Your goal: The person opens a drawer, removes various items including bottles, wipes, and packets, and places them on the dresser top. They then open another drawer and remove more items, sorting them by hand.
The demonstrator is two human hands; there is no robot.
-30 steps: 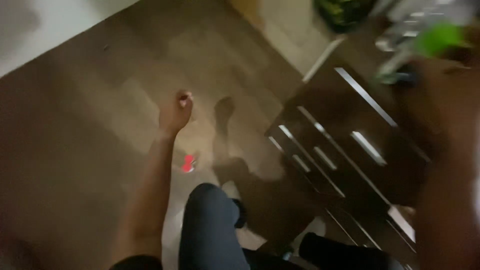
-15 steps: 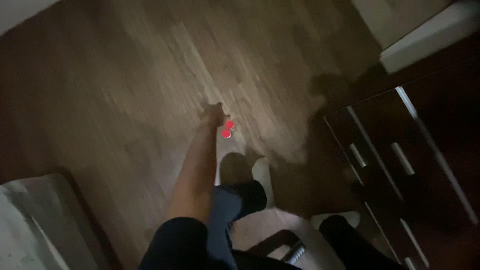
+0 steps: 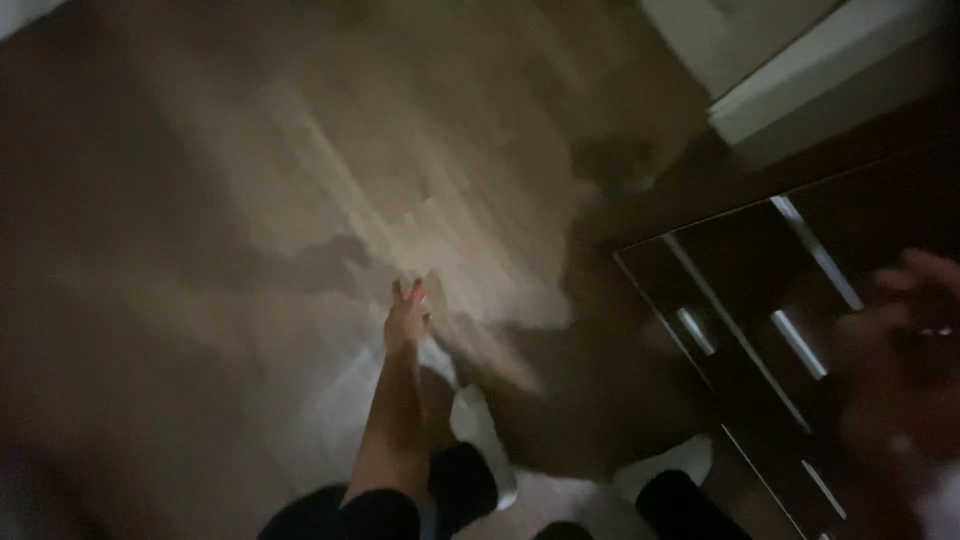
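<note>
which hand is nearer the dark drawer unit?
Right. The right hand, blurred, hovers in front of the dark drawer unit by its metal handles. The left hand hangs down over the wood floor, well to the unit's left.
</note>
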